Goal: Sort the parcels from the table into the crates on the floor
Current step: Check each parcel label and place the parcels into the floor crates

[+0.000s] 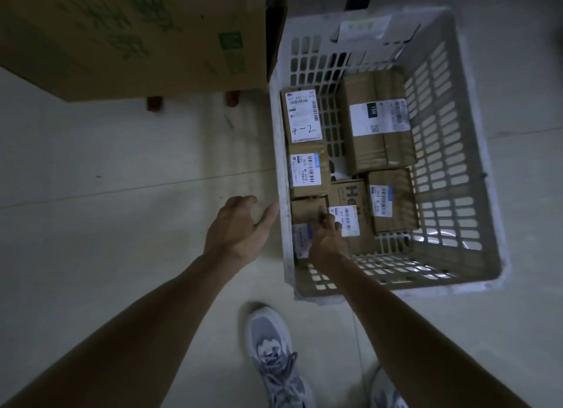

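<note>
A grey slotted plastic crate (451,139) stands on the floor and holds several brown cardboard parcels with white labels. One parcel is marked "4-2" (301,115), and a larger one (377,121) lies at the back right. My right hand (327,238) reaches inside the crate's near left corner, its fingers closed on a small brown parcel (306,212) that rests there. My left hand (240,224) hovers just outside the crate's left wall, fingers spread, holding nothing.
A big cardboard box (137,32) with green print fills the upper left, above two dark furniture legs (154,103). Pale floor tiles (122,170) surround the crate. My grey-white shoes (274,356) stand near the crate's front edge.
</note>
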